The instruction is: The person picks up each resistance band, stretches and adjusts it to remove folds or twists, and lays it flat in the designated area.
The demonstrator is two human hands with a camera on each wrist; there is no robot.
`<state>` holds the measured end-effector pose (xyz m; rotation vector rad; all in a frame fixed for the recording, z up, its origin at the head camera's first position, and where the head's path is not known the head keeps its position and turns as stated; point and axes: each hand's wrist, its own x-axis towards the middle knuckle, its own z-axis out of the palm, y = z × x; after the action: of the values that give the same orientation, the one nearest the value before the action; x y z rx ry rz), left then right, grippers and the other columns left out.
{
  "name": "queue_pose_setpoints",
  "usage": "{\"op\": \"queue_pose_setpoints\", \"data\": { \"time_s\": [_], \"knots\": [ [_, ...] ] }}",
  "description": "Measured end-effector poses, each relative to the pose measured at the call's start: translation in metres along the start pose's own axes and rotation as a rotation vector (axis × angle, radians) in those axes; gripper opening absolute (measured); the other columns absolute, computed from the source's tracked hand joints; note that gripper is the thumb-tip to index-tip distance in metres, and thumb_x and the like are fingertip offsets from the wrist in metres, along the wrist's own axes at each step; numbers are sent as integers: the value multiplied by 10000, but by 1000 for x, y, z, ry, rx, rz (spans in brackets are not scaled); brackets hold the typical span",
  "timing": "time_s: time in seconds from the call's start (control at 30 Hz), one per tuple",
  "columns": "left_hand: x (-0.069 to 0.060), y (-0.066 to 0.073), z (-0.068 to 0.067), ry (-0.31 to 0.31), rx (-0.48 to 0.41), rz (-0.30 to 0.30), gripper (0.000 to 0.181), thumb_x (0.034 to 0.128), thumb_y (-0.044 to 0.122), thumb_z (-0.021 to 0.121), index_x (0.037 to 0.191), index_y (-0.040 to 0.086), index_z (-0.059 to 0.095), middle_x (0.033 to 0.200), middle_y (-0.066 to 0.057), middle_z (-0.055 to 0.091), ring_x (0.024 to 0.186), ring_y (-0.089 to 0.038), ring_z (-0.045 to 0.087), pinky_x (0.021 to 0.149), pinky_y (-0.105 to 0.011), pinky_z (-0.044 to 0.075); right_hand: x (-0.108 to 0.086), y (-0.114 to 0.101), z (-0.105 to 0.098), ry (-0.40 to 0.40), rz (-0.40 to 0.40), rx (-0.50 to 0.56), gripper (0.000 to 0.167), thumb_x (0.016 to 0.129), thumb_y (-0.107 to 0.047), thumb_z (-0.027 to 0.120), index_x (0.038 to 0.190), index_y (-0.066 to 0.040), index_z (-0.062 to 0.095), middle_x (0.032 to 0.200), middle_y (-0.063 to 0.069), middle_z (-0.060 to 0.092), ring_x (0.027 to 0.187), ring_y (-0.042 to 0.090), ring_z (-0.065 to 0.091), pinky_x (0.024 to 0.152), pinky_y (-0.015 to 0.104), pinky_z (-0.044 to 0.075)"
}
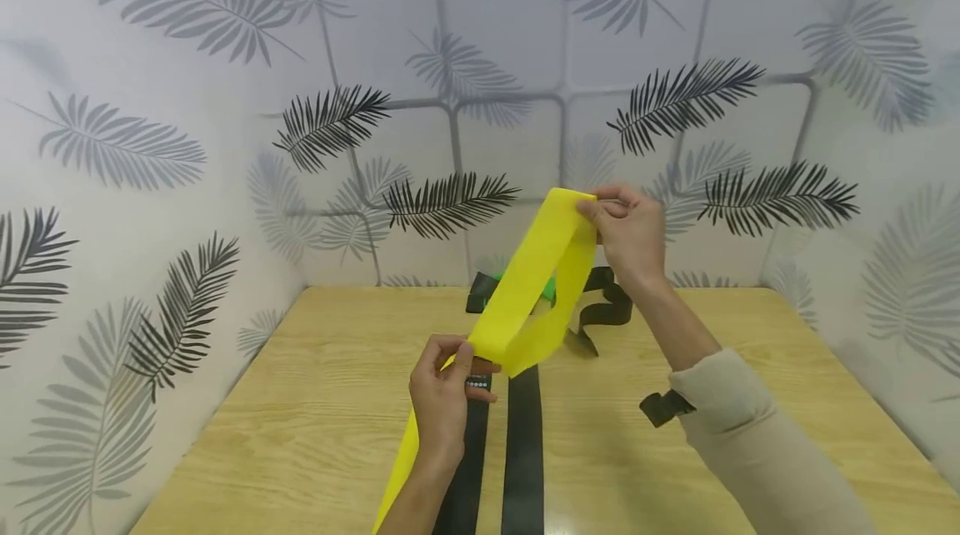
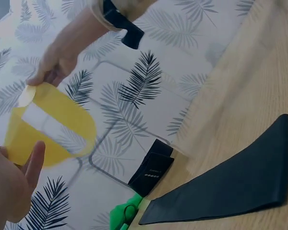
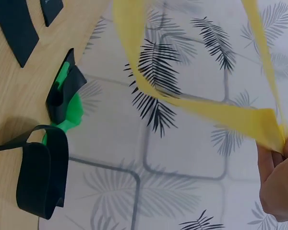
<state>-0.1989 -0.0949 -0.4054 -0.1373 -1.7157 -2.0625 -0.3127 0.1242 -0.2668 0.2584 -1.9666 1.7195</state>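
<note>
Yellow band (image 1: 525, 277) held up above the table (image 1: 300, 402), probably to keep the loop spread; left hand (image 1: 438, 402) over table's nearer part, thumb and finger pinching lower bend, other fingers loose; black strips (image 1: 523, 452) flat on table below; right hand (image 1: 633, 235) above table's back, fingertips pinched tight on upper fold; green item (image 3: 75, 111), curled black strap (image 1: 607, 312) toward table's far edge

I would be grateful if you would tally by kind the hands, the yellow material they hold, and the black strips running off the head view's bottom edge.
Left hand and right hand: 2
Yellow band: 1
Left black strip and right black strip: 2 (whether they join out of view, I cannot tell)
Total: 5
</note>
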Motion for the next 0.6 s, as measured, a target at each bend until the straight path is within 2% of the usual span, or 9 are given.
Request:
{"op": "queue_pose_setpoints", "data": {
  "time_s": [0.1,0.2,0.27,0.43,0.53,0.6],
  "knots": [
    [3,2,-3,-25,-69,-52,263,1110,234,522,1040,-16,558,1003,-125,659,739,-204,718,565,-308,608,1,7,-1,-15,-49,-30,244,960,-155,768,1124,24,745,1063,181,780,807,76,741,692,223,615],
    [4,2,-8,-31,-113,-103,281,1127,236,440,976,17,531,945,-109,636,726,-190,673,563,-297,587,0,15,-4,-52,-105,-71,228,944,-133,782,1100,32,759,1025,191,781,775,48,728,665,217,609],
    [4,2,-11,-37,-132,-113,283,1122,249,429,963,35,524,963,-101,625,756,-199,660,599,-303,593,1,20,-6,-88,-147,-104,229,937,-133,787,1094,32,766,1012,194,782,775,19,719,666,205,604],
    [8,6,-20,-61,-142,-81,244,1088,249,554,974,40,497,1003,-93,578,873,-217,634,751,-298,604,3,28,-18,-163,-249,-193,217,946,-140,776,1121,-11,782,1022,166,787,830,-29,708,717,151,560],
    [11,11,-25,-49,-166,-59,236,1057,209,627,978,38,484,987,-86,553,893,-212,613,802,-276,590,5,34,-26,-186,-324,-259,199,942,-102,771,1129,-35,788,1032,140,791,871,66,749,740,114,534],
    [13,15,-29,-29,-190,-49,233,1048,192,645,976,39,484,965,-76,542,881,-205,601,787,-260,581,5,40,-31,-203,-402,-326,199,920,-62,780,1117,-31,787,1029,133,792,891,167,772,750,86,520]
  ]
}}
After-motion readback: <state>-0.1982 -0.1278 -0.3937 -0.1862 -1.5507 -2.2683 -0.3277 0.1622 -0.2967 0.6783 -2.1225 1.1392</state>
